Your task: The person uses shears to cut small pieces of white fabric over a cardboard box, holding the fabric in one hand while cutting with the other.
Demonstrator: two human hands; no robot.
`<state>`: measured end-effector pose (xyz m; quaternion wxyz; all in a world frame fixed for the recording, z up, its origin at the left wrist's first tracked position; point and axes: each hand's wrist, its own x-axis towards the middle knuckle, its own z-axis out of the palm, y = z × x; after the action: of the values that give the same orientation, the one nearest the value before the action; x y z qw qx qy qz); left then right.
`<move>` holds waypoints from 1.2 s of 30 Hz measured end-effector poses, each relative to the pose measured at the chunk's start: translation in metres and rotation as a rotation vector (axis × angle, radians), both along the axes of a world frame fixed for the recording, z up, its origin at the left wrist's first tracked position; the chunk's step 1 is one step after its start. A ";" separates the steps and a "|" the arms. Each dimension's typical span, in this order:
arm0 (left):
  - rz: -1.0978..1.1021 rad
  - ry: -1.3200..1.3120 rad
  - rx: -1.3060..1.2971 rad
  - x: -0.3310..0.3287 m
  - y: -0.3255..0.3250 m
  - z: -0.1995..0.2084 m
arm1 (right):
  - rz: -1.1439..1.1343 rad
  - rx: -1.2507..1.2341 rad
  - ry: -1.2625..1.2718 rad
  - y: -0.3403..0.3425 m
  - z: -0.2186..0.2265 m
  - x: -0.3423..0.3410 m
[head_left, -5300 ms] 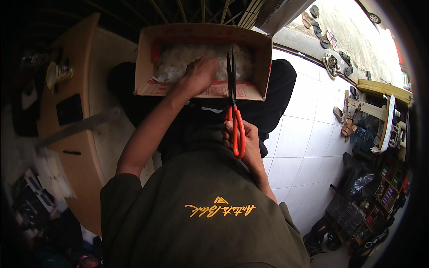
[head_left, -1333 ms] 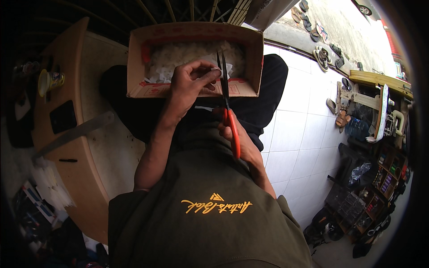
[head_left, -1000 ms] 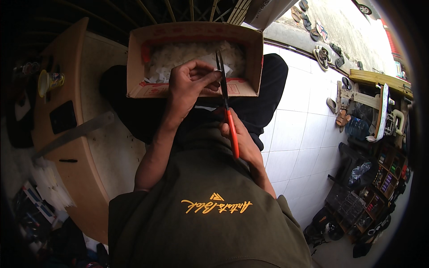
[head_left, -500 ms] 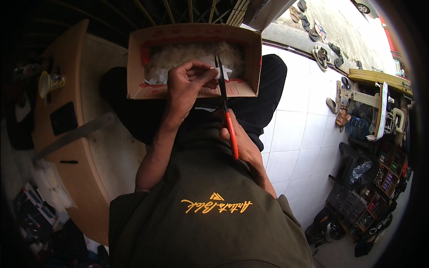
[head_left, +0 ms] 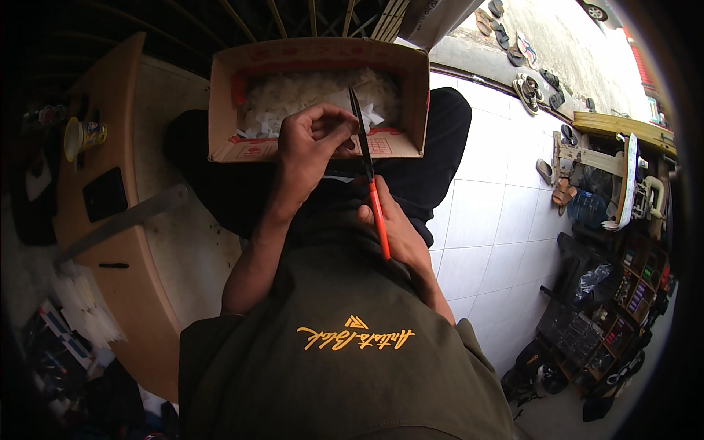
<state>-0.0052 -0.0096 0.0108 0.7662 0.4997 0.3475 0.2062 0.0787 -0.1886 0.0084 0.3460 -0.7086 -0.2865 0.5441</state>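
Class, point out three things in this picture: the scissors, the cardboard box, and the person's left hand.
scissors (head_left: 378, 220): head view, on the orange handle below the dark blades.
cardboard box (head_left: 221, 110): head view, on its left wall.
left hand (head_left: 312, 143): head view, on the back of the hand by the blades.

Daylight floods in from upper right, glaring on the white floor tiles (head_left: 499, 220) w/ the street washed out. Left side & top sit in deep shadow. Heavy fisheye bend + black vignette at rim; centre sharp.
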 end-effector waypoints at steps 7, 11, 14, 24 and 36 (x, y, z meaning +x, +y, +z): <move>-0.022 -0.001 0.074 0.000 0.001 -0.005 | -0.089 -0.020 0.062 0.005 0.002 0.002; -0.012 0.011 0.074 0.001 0.000 -0.007 | -0.101 -0.040 0.141 0.003 0.004 0.002; 0.029 0.003 0.069 0.001 -0.001 -0.006 | -0.032 0.058 0.069 -0.001 -0.001 -0.001; 0.130 -0.117 -0.013 0.008 -0.005 -0.004 | 0.064 -0.010 -0.013 -0.002 -0.003 0.001; 0.011 0.049 0.122 -0.002 -0.009 -0.002 | 0.009 -0.059 -0.014 0.004 0.005 0.000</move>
<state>-0.0069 -0.0187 0.0092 0.7245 0.5484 0.3557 0.2186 0.0784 -0.1848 0.0133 0.3205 -0.7209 -0.2762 0.5490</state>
